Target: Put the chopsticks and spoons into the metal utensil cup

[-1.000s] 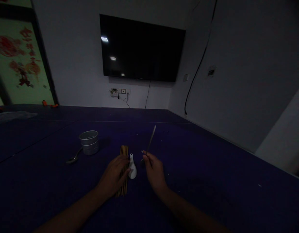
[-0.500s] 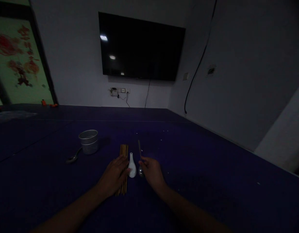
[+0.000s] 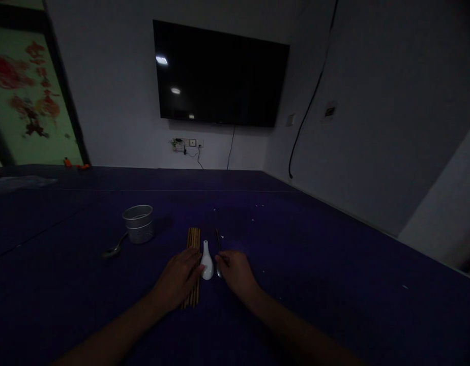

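Observation:
My left hand (image 3: 178, 278) lies over a row of wooden chopsticks (image 3: 194, 237), fingers stretched along them. Its thumb reaches the edge of a white soup spoon (image 3: 207, 268), which lies with its handle pointing away from me. Just right of that, my right hand (image 3: 235, 269) is closed on a metal spoon (image 3: 218, 273). The metal spoon's handle extends forward past my fingers, and part of its bowl is hidden behind them. All of these sit close together at the dark blue surface.
A grey metal cup (image 3: 139, 226) stands to the left, with another metal spoon (image 3: 113, 251) beside it. Small white bits (image 3: 253, 220) are scattered on the blue surface (image 3: 315, 254). A television (image 3: 222, 76) hangs on the far wall, and clear plastic (image 3: 21, 184) lies far left.
The metal spoon in my right hand has turned and lowered slightly, its handle end now nearer to me. My left hand, the chopsticks and the white spoon stay in place.

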`<state>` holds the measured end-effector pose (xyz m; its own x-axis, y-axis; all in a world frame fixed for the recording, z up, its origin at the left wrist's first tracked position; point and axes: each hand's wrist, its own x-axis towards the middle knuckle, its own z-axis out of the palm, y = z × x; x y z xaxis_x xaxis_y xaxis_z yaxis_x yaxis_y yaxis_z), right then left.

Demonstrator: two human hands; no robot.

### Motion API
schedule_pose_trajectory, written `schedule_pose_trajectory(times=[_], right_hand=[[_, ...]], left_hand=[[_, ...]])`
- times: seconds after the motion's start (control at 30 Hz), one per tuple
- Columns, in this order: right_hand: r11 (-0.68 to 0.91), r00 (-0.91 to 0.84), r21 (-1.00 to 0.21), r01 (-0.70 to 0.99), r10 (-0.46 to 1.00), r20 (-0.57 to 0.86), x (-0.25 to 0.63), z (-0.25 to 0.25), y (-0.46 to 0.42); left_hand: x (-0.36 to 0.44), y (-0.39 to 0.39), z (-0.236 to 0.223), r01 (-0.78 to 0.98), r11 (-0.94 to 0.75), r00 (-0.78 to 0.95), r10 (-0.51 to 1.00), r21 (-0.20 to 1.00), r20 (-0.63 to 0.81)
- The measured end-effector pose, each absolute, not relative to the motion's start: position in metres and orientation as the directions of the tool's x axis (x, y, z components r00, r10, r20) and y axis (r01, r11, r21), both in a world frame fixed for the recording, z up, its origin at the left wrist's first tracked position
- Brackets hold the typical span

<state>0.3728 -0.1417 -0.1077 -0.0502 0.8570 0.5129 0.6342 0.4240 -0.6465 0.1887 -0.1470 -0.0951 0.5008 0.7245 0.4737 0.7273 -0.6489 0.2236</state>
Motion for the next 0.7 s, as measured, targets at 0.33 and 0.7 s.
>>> schedule_pose_trajectory(times=[0.33,0.7], right_hand=[[0.400,-0.113,-0.493,0.773,0.851,0.513,0.372,-0.104,-0.143],[0.271,-0.147,-0.416,0.868,0.940,0.308,0.368,-0.086,-0.154]], left_hand=[[0.188,-0.146,-0.097,0.705,-0.667,0.506,0.711,0.240,0.489],[0.189,-0.146,-0.094,0.746,-0.618,0.509,0.770,0.248,0.384]])
